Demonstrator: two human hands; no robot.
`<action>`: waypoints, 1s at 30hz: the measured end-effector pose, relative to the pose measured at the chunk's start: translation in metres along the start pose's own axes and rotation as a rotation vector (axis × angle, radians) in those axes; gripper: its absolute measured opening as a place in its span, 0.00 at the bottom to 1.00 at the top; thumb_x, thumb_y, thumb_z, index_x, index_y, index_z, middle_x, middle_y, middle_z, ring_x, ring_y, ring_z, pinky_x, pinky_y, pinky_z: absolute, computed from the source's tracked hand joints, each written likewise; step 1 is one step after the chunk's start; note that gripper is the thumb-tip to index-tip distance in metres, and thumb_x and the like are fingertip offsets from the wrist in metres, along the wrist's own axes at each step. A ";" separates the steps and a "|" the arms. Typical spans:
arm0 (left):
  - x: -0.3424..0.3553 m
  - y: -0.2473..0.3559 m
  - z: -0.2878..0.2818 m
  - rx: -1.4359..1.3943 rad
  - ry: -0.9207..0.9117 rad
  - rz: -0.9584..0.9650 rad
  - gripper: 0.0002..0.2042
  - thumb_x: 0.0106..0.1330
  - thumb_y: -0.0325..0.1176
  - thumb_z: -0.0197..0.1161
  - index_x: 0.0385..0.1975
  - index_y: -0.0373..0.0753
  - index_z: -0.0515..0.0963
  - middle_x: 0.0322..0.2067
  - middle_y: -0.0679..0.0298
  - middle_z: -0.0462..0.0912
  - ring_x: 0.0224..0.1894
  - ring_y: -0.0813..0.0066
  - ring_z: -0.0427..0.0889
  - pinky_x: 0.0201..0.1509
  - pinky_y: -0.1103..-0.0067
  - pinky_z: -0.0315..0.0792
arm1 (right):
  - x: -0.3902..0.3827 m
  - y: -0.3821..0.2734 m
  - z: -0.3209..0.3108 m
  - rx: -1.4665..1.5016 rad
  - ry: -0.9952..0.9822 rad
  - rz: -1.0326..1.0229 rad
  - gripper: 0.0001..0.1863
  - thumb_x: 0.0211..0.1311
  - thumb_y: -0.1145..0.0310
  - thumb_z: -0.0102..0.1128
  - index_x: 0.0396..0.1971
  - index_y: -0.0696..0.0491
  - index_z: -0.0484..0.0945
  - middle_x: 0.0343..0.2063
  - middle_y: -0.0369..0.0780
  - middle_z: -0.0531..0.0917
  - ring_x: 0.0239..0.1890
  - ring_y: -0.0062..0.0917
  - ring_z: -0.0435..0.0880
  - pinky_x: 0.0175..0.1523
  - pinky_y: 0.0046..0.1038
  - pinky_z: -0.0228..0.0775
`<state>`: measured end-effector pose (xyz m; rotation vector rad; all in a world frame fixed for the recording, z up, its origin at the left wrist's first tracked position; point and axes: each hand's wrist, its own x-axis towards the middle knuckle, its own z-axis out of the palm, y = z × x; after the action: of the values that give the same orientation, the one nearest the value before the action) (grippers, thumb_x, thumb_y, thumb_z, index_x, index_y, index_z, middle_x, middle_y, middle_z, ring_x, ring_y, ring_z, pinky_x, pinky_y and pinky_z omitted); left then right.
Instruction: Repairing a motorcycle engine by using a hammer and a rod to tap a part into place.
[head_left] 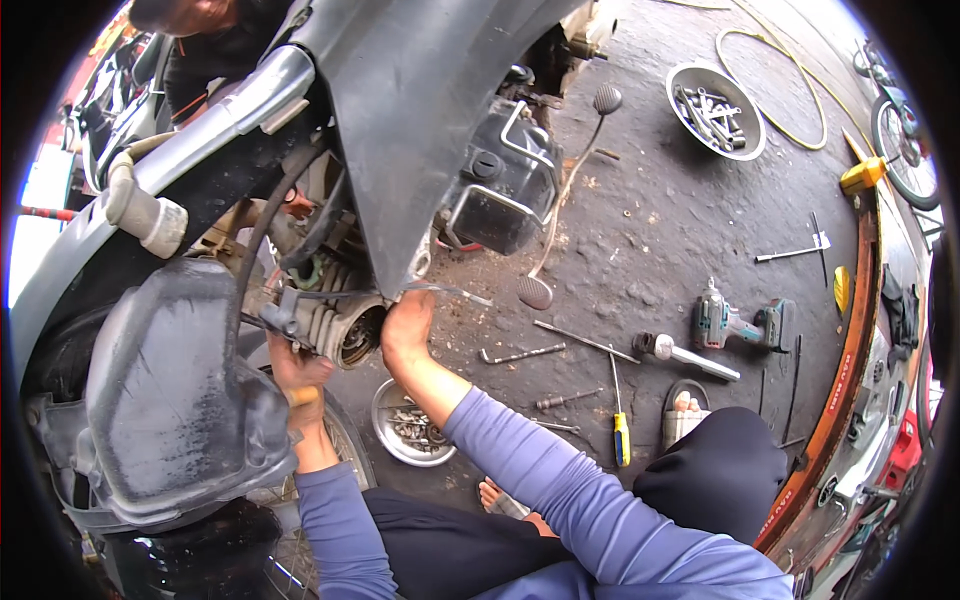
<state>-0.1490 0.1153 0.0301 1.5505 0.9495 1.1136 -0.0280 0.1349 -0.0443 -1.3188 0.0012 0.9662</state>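
Note:
My left hand [296, 372] reaches up under the finned engine cylinder [322, 318] of a motorbike. Its fingers are mostly hidden behind the engine. A short tan, rounded piece [303, 396] shows at its wrist; whether it is held I cannot make out. Right of the cylinder's open round end [360, 338], my right hand [408, 325] is bent upward, its fingertips hidden behind the lower tip of the dark body panel [400, 130]. A thin dark cable or strip [470, 296] sticks out beside that hand.
On the floor lie a cordless impact wrench [740, 322], a yellow-handled screwdriver [621, 440], a large socket tool [685, 356] and rods. A metal bowl [407, 455] holds small parts; another bowl [750, 140] holds wrenches. A foot pedal lever [560, 205] juts out. Another person [205, 60] is at upper left.

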 end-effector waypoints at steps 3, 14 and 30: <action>0.009 0.020 0.016 0.501 -0.046 0.024 0.43 0.43 0.40 0.75 0.59 0.31 0.59 0.53 0.58 0.70 0.55 0.67 0.70 0.61 0.73 0.62 | -0.005 -0.001 -0.004 -0.045 -0.033 -0.057 0.26 0.71 0.59 0.31 0.44 0.68 0.72 0.45 0.60 0.75 0.51 0.52 0.71 0.57 0.39 0.59; 0.011 0.029 0.035 0.358 0.084 -0.083 0.36 0.41 0.23 0.70 0.55 0.31 0.63 0.48 0.58 0.73 0.50 0.69 0.73 0.60 0.75 0.63 | -0.006 0.001 0.004 -0.061 -0.011 -0.008 0.27 0.71 0.59 0.30 0.52 0.68 0.68 0.53 0.60 0.71 0.58 0.50 0.67 0.63 0.38 0.56; 0.016 0.035 0.038 0.469 0.070 -0.023 0.37 0.42 0.26 0.71 0.56 0.31 0.63 0.50 0.57 0.71 0.51 0.68 0.71 0.60 0.75 0.61 | -0.003 0.008 0.015 0.039 0.074 -0.113 0.26 0.71 0.59 0.32 0.47 0.67 0.71 0.47 0.61 0.74 0.54 0.53 0.70 0.60 0.38 0.58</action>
<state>-0.1063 0.1121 0.0629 1.8740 1.3418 0.9761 -0.0423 0.1449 -0.0451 -1.3037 0.0023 0.8182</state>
